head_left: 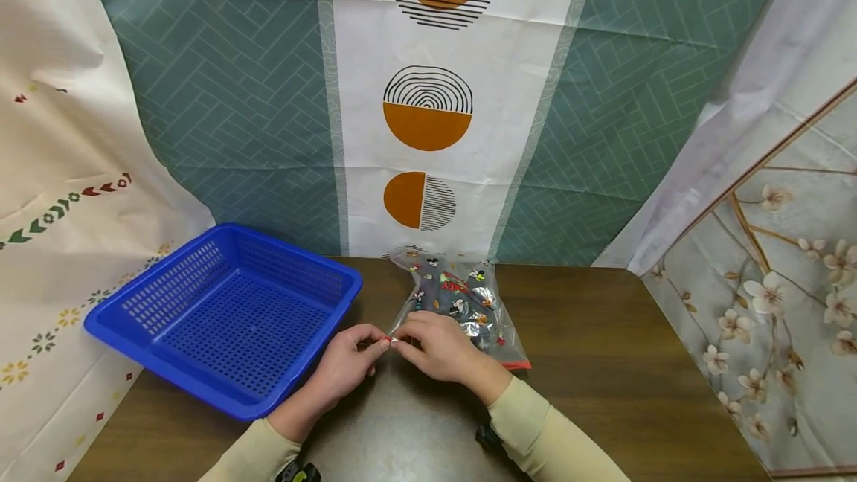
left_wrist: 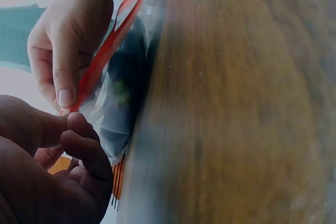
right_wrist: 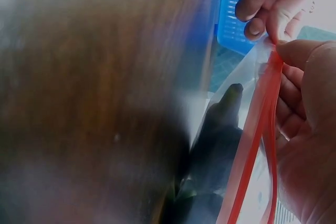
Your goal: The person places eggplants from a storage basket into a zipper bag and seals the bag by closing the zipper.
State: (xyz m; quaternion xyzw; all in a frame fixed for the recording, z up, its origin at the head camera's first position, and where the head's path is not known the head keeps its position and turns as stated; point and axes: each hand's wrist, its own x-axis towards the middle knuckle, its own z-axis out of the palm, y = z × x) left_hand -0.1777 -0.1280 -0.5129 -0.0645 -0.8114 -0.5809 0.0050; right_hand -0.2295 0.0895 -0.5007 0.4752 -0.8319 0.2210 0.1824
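Note:
A clear zip bag with a red closure strip lies on the table, a dark item inside it. Small colourful cartoon figures show across the bag in the head view. My left hand pinches the strip's left end between thumb and finger. Right beside it, my right hand pinches the same end, thumb on the red strip. Away from the fingers, the strip's two red edges stand apart in the right wrist view. The right hand covers part of the bag's near side in the head view.
A blue plastic basket with perforated walls stands left of my left hand on the brown wooden table. Behind the table hangs a green and white patterned cloth. Flowered cloth borders the right side.

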